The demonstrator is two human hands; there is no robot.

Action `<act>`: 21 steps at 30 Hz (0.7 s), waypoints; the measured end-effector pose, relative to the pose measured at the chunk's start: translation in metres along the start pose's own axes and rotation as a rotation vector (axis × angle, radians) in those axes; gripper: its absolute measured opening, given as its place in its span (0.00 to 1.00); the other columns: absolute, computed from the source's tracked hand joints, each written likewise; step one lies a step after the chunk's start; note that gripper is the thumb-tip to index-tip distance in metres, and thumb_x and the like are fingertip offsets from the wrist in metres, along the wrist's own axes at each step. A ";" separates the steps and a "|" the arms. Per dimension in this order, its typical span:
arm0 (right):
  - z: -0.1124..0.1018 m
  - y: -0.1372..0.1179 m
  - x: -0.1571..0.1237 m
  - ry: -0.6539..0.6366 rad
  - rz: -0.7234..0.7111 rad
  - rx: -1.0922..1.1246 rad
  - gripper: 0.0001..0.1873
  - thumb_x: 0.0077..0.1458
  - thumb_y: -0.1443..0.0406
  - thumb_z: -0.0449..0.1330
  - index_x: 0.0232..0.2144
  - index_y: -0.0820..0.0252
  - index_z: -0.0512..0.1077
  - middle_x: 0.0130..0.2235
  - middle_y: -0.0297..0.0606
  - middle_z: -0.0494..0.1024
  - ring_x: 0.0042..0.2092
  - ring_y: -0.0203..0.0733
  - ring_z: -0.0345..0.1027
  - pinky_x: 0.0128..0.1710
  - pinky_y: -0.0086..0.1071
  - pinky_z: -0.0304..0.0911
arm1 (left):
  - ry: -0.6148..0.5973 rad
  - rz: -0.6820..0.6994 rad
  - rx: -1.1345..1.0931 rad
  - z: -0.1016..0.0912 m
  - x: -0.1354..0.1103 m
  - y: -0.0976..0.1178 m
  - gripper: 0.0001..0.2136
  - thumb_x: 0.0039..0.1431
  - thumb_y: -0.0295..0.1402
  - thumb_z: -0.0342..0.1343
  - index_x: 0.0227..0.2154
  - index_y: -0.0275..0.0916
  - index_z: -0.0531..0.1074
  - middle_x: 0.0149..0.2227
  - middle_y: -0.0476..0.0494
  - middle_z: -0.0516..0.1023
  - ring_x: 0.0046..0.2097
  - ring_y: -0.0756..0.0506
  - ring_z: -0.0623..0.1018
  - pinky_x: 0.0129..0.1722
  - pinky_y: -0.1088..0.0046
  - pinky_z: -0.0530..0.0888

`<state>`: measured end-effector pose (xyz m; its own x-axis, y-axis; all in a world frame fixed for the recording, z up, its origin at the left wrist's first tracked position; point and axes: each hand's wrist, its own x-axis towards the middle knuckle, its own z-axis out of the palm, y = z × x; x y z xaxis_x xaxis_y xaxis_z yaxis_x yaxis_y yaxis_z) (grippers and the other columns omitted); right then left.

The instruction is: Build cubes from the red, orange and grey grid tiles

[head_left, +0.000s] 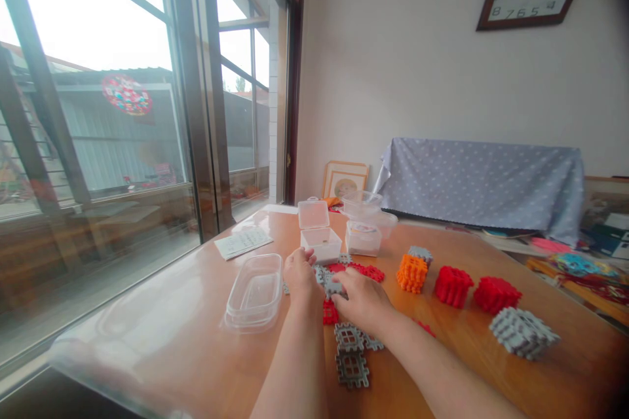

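Note:
My left hand [301, 272] and my right hand [362, 299] rest close together on the wooden table [187, 334]. Between their fingertips sits a small grey interlocking tile piece [331, 286], pinched from both sides. Red flat tiles [366, 270] lie just beyond the hands, and another red tile [329, 313] shows beneath them. Loose grey lattice tiles [352, 353] lie near my right wrist.
An empty clear plastic tub [255, 291] lies left of my hands. Small lidded clear boxes [322, 236] stand behind. An orange block [411, 273], two red blocks [453, 285] and a grey block [521, 332] sit to the right. A paper sheet [242, 242] lies near the window.

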<state>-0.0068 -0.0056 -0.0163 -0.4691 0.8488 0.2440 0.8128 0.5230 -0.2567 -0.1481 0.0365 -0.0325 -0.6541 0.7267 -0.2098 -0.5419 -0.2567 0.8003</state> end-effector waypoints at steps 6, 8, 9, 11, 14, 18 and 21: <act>0.008 -0.007 -0.007 -0.150 -0.114 -0.092 0.18 0.50 0.50 0.63 0.40 0.53 0.77 0.43 0.41 0.74 0.44 0.50 0.69 0.41 0.38 0.61 | -0.013 -0.004 -0.001 0.001 -0.002 0.000 0.14 0.52 0.40 0.56 0.41 0.40 0.71 0.42 0.43 0.81 0.40 0.46 0.80 0.32 0.72 0.65; 0.009 -0.010 -0.006 -0.149 -0.129 -0.121 0.20 0.49 0.50 0.63 0.40 0.54 0.78 0.44 0.44 0.75 0.45 0.53 0.69 0.42 0.40 0.62 | -0.010 -0.009 0.003 0.002 -0.003 0.001 0.14 0.52 0.40 0.56 0.40 0.40 0.71 0.42 0.43 0.81 0.39 0.46 0.80 0.32 0.72 0.64; 0.010 -0.011 -0.005 -0.139 -0.134 -0.129 0.19 0.50 0.51 0.63 0.39 0.55 0.78 0.44 0.45 0.75 0.46 0.54 0.69 0.42 0.41 0.63 | -0.010 -0.010 0.005 0.003 -0.003 0.002 0.14 0.52 0.40 0.56 0.40 0.40 0.71 0.41 0.43 0.81 0.39 0.46 0.80 0.31 0.72 0.64; 0.010 -0.012 -0.004 -0.117 -0.150 -0.133 0.16 0.51 0.53 0.62 0.36 0.57 0.78 0.43 0.47 0.76 0.46 0.55 0.69 0.42 0.42 0.63 | -0.012 -0.004 0.012 0.004 -0.005 0.003 0.14 0.52 0.40 0.56 0.40 0.40 0.71 0.41 0.43 0.81 0.38 0.46 0.79 0.31 0.72 0.64; 0.010 -0.015 -0.003 -0.095 -0.168 -0.109 0.14 0.57 0.57 0.57 0.34 0.59 0.78 0.40 0.48 0.77 0.44 0.54 0.70 0.42 0.41 0.63 | -0.014 0.026 0.024 0.005 -0.007 0.005 0.14 0.51 0.40 0.57 0.40 0.39 0.71 0.40 0.42 0.81 0.37 0.46 0.79 0.31 0.72 0.64; 0.008 -0.010 -0.002 -0.013 -0.141 -0.028 0.16 0.63 0.61 0.50 0.34 0.58 0.76 0.38 0.45 0.78 0.42 0.49 0.70 0.42 0.37 0.61 | -0.020 0.097 0.036 0.007 -0.009 0.006 0.14 0.51 0.40 0.58 0.39 0.38 0.71 0.37 0.42 0.80 0.35 0.46 0.78 0.32 0.73 0.66; 0.002 0.005 -0.003 0.075 -0.067 0.078 0.18 0.67 0.60 0.46 0.34 0.58 0.74 0.37 0.43 0.78 0.40 0.45 0.70 0.40 0.34 0.59 | -0.089 0.145 0.066 0.010 -0.013 0.003 0.13 0.52 0.40 0.58 0.39 0.39 0.71 0.35 0.44 0.79 0.34 0.48 0.77 0.34 0.73 0.67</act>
<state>-0.0021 -0.0052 -0.0199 -0.4923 0.8049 0.3314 0.7496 0.5855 -0.3086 -0.1358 0.0325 -0.0223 -0.6716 0.7397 -0.0415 -0.4077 -0.3222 0.8544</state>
